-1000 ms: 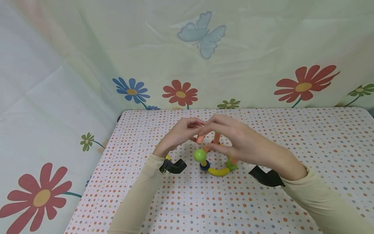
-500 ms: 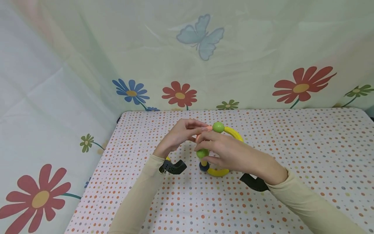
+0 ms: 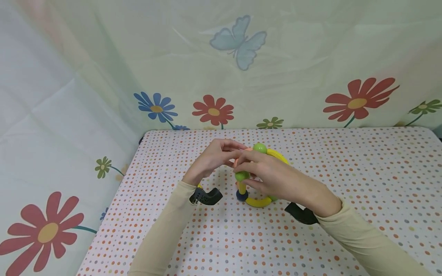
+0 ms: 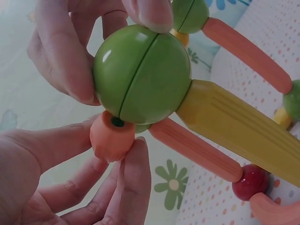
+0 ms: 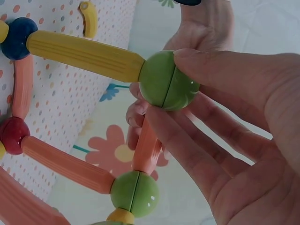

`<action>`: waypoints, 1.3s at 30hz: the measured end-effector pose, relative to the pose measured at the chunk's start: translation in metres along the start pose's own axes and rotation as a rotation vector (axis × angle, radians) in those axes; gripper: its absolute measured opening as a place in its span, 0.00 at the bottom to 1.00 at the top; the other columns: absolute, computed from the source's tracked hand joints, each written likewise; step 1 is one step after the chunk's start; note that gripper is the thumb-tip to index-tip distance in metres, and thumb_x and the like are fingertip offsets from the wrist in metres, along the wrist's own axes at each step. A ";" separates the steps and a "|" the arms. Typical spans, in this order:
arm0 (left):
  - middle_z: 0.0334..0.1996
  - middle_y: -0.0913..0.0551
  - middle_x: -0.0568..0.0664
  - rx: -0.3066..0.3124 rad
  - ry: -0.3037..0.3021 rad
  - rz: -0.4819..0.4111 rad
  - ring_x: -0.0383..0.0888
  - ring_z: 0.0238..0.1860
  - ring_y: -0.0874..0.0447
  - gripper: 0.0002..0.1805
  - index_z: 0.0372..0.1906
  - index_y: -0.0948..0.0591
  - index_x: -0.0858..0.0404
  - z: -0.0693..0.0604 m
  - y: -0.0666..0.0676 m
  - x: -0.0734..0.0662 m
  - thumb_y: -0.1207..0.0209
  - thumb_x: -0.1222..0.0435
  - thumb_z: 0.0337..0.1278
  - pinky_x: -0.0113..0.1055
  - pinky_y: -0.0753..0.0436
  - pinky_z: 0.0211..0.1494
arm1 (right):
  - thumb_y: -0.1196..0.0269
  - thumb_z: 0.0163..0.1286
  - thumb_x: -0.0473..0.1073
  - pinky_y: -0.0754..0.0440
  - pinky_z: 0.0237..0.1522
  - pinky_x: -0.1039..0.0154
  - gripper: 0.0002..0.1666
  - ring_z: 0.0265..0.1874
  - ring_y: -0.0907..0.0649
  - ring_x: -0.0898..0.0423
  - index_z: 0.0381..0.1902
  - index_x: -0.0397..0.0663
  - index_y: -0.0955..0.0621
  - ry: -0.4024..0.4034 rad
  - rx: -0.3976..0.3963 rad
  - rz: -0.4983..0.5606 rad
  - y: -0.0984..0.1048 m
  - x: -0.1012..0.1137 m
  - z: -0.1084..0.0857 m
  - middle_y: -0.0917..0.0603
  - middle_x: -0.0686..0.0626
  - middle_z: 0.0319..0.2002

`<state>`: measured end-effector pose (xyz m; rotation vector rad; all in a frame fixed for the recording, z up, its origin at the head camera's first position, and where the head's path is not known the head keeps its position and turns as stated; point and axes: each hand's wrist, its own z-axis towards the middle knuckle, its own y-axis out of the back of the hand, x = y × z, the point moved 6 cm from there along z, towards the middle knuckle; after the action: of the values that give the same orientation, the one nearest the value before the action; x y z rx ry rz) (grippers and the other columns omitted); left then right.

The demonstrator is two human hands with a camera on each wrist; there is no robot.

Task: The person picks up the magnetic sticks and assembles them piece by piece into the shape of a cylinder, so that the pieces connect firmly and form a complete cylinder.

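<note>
My right hand (image 3: 272, 172) grips a green ball (image 4: 140, 75) between thumb and fingers. That ball tops a yellow stick (image 3: 242, 188) rising from a dark blue ball (image 3: 242, 196) of a toy frame built of sticks and balls. My left hand (image 3: 214, 157) pinches an orange stick (image 4: 112, 140), whose near end lies against the underside of the gripped ball. Whether the two are joined I cannot tell. In the right wrist view, the orange stick runs toward another green ball (image 5: 134, 193). My right hand covers part of the frame in the head view.
A yellow curved stick (image 3: 259, 202) forms part of the frame's base on the dotted tabletop (image 3: 214, 237). A red ball (image 4: 251, 182) joins other orange sticks. A separate yellow curved piece (image 5: 89, 18) lies on the table near my left wrist. Flowered cloth (image 3: 297, 69) hangs behind.
My right hand has moved left and taken hold of the near green ball. Since half a second ago, that ball has shifted slightly up and right. My left hand has stayed almost still.
</note>
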<state>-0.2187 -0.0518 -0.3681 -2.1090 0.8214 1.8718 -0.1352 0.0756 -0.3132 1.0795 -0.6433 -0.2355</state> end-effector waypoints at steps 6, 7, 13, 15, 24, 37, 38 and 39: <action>0.50 0.10 0.58 -0.008 0.030 0.013 0.47 0.45 0.10 0.15 0.59 0.16 0.68 0.001 -0.003 0.000 0.37 0.67 0.73 0.42 0.10 0.46 | 0.22 0.60 0.32 0.14 0.47 0.61 0.13 0.48 0.17 0.53 0.41 0.44 0.12 0.003 -0.007 0.005 -0.002 0.000 0.000 0.17 0.49 0.49; 0.50 0.11 0.58 -0.011 0.036 0.011 0.46 0.45 0.10 0.15 0.58 0.16 0.68 0.001 -0.003 0.000 0.37 0.67 0.73 0.42 0.10 0.46 | 0.22 0.59 0.32 0.14 0.47 0.60 0.13 0.48 0.17 0.53 0.41 0.44 0.12 0.004 -0.009 0.007 -0.002 0.000 0.000 0.17 0.49 0.49; 0.48 0.11 0.57 -0.010 0.043 0.006 0.44 0.42 0.12 0.15 0.58 0.17 0.69 0.000 -0.004 0.003 0.38 0.67 0.74 0.40 0.11 0.46 | 0.23 0.63 0.33 0.14 0.43 0.62 0.13 0.45 0.17 0.55 0.45 0.44 0.12 -0.023 -0.016 0.062 0.002 0.000 -0.002 0.17 0.48 0.51; 0.49 0.13 0.57 0.000 0.030 -0.001 0.46 0.43 0.13 0.16 0.60 0.18 0.69 -0.001 -0.004 0.004 0.41 0.65 0.76 0.40 0.11 0.46 | 0.25 0.64 0.33 0.14 0.42 0.62 0.14 0.43 0.18 0.57 0.48 0.45 0.13 -0.040 -0.037 0.089 0.009 0.001 -0.006 0.17 0.50 0.52; 0.58 0.18 0.61 -0.084 -0.042 0.227 0.56 0.56 0.17 0.17 0.66 0.21 0.66 -0.016 0.000 0.017 0.47 0.69 0.80 0.47 0.12 0.53 | 0.25 0.60 0.28 0.19 0.49 0.72 0.26 0.48 0.18 0.63 0.54 0.55 0.14 -0.132 -0.285 0.064 0.071 -0.009 -0.055 0.17 0.58 0.52; 0.51 0.19 0.50 0.160 -0.113 0.269 0.49 0.53 0.20 0.21 0.58 0.18 0.66 -0.035 -0.031 0.058 0.27 0.66 0.61 0.36 0.18 0.54 | 0.26 0.63 0.28 0.17 0.41 0.71 0.22 0.43 0.21 0.69 0.54 0.44 0.17 -0.435 -0.233 0.163 0.011 -0.097 -0.133 0.16 0.49 0.47; 0.50 0.19 0.50 0.159 -0.121 0.259 0.47 0.52 0.21 0.21 0.57 0.17 0.66 -0.036 -0.033 0.059 0.27 0.65 0.62 0.35 0.18 0.53 | 0.26 0.63 0.30 0.16 0.41 0.67 0.22 0.44 0.20 0.67 0.54 0.45 0.17 -0.428 -0.197 0.197 0.001 -0.096 -0.132 0.16 0.50 0.48; 0.51 0.19 0.49 0.156 -0.125 0.247 0.46 0.51 0.21 0.20 0.56 0.17 0.66 -0.036 -0.035 0.060 0.27 0.65 0.62 0.34 0.17 0.53 | 0.25 0.64 0.32 0.15 0.42 0.64 0.22 0.45 0.20 0.65 0.54 0.47 0.17 -0.420 -0.166 0.235 -0.008 -0.094 -0.129 0.16 0.52 0.48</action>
<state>-0.1673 -0.0574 -0.4266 -1.8482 1.2008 1.9605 -0.1324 0.2129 -0.3959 0.7896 -1.0997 -0.3089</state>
